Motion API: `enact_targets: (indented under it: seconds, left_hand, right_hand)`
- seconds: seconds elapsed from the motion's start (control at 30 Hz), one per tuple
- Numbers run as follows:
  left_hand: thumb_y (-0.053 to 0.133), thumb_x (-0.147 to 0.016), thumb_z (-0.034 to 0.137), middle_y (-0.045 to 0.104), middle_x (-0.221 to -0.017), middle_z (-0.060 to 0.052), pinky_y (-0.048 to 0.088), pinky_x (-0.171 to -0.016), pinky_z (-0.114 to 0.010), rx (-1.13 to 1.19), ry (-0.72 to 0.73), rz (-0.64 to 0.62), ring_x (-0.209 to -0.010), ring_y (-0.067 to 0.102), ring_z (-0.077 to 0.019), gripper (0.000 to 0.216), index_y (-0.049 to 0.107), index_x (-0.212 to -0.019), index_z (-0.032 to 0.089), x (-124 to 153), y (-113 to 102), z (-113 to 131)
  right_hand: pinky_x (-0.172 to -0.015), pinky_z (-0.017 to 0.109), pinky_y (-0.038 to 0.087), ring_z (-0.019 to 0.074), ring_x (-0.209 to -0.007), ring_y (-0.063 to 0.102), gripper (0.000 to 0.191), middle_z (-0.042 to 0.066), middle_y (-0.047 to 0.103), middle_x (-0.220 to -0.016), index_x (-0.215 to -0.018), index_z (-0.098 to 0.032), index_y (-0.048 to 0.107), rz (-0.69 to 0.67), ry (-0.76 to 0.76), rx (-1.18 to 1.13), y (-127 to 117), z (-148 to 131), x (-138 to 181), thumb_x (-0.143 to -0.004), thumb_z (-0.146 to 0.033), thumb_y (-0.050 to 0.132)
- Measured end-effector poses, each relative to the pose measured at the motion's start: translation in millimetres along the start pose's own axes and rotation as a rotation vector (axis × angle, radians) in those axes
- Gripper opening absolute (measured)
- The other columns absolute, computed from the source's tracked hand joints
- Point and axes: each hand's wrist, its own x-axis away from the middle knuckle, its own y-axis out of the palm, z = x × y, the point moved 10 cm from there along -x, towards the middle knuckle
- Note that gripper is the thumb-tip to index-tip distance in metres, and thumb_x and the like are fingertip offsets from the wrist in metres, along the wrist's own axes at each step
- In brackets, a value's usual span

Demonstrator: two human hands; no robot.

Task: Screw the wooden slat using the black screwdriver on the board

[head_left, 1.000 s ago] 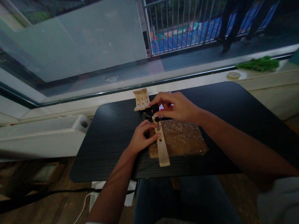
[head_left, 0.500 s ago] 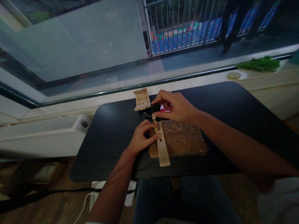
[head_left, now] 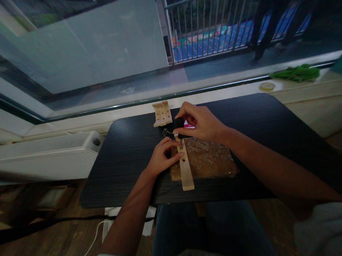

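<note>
The left hand (head_left: 161, 158) comes in from the lower left of the frame with the forearm angled up toward the centre and the wrist low on the table (head_left: 125, 155). Its fingers curl rightward, and its grip is closed lightly on the upper part of a pale wooden strip (head_left: 186, 174), fingertips on the strip's left edge. The strip lies lengthwise, pointing toward the bottom of the frame. It rests along the left side of a brown speckled board (head_left: 209, 160) at the centre of the table, with its lower end just past the board's near edge. The right hand (head_left: 202, 123) reaches in from the lower right with the arm long and nearly straight. It is arched above the strip's far end, and its narrow grip pinches the black handle of a small screwdriver (head_left: 179, 126) between thumb and fingers. The tool stands upright with its tip down on the strip near the holes. Just above and to the left of the hands lie a few small metal parts (head_left: 165, 133), too dim to identify. Above those, near the table's far edge, a pair of short drilled wooden pieces (head_left: 162, 113) lie side by side.
</note>
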Motion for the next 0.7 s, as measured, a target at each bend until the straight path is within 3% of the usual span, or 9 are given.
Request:
enact_targets:
  seconds: [0.33, 0.5, 0.7]
  left_hand:
    - [0.069, -0.08, 0.035, 0.056, -0.087, -0.004, 0.047, -0.07, -0.029, -0.003, 0.009, -0.005, -0.077, 0.055, -0.0156, 0.026, 0.067, -0.098, 0.016, 0.6, 0.7, -0.5]
    - [0.068, -0.081, 0.036, 0.056, -0.086, -0.004, 0.046, -0.069, -0.028, -0.013, 0.022, -0.01, -0.077, 0.054, -0.0158, 0.027, 0.068, -0.099, 0.016, -0.1, 0.8, 2.0]
    - [0.069, -0.08, 0.034, 0.055, -0.085, -0.003, 0.045, -0.067, -0.026, -0.012, 0.016, -0.009, -0.074, 0.053, -0.0142, 0.026, 0.068, -0.1, 0.016, 0.5, 0.7, 1.2]
  right_hand:
    - [-0.056, 0.022, 0.03, 0.005, -0.053, 0.036, 0.028, -0.008, 0.047, -0.066, -0.096, -0.017, 0.055, 0.013, -0.063, 0.005, 1.7, -5.9, 0.8, -0.077, -0.029, 0.071]
    - [-0.055, 0.023, 0.03, 0.0052, -0.053, 0.035, 0.027, -0.008, 0.045, -0.064, -0.095, -0.016, 0.056, 0.009, -0.072, -0.008, 2.0, -5.4, 1.0, -0.079, -0.033, 0.071]
    - [-0.053, 0.021, 0.031, 0.0043, -0.053, 0.038, 0.025, -0.006, 0.05, -0.068, -0.098, -0.014, 0.058, -0.054, -0.076, -0.038, 1.7, -8.4, 0.7, -0.081, -0.029, 0.068]
